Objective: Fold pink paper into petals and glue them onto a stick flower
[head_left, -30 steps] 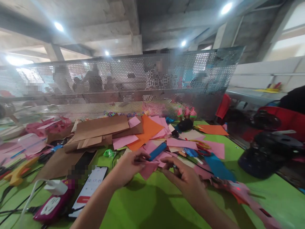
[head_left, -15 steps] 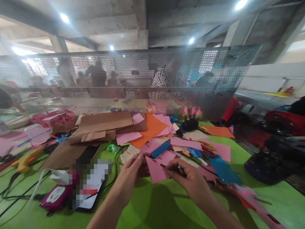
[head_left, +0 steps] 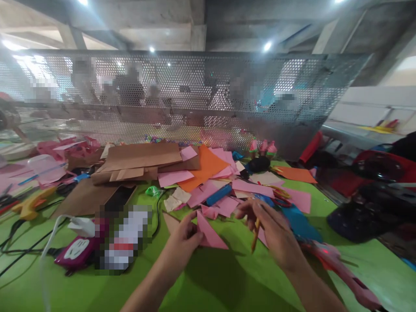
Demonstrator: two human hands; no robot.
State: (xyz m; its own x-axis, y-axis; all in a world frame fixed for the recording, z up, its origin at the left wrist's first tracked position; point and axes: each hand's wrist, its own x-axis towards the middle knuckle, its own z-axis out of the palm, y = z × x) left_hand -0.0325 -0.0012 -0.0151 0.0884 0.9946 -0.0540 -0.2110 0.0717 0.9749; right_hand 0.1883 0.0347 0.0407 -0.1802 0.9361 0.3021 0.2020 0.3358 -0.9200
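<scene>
My left hand [head_left: 183,238] pinches a folded pink paper triangle [head_left: 209,234] against the green table [head_left: 208,281]. My right hand [head_left: 273,227] is just to the right of the triangle, closed around a thin orange-yellow pencil [head_left: 255,236] that points down at the table. A little beyond both hands lie loose pink sheets [head_left: 224,203] and a blue cylinder [head_left: 218,195].
Brown card [head_left: 139,158] and orange paper [head_left: 204,169] are piled at the back before a perforated metal screen [head_left: 195,99]. A blurred phone [head_left: 125,238], a magenta device [head_left: 74,253] and white cable lie left. Scissors [head_left: 279,201] and blue paper [head_left: 299,225] lie right; dark bags sit beyond the table's right edge.
The pink piece has come down onto the table under my left hand. My right hand has let go of it and moved right, with the pencil now hanging downward.
</scene>
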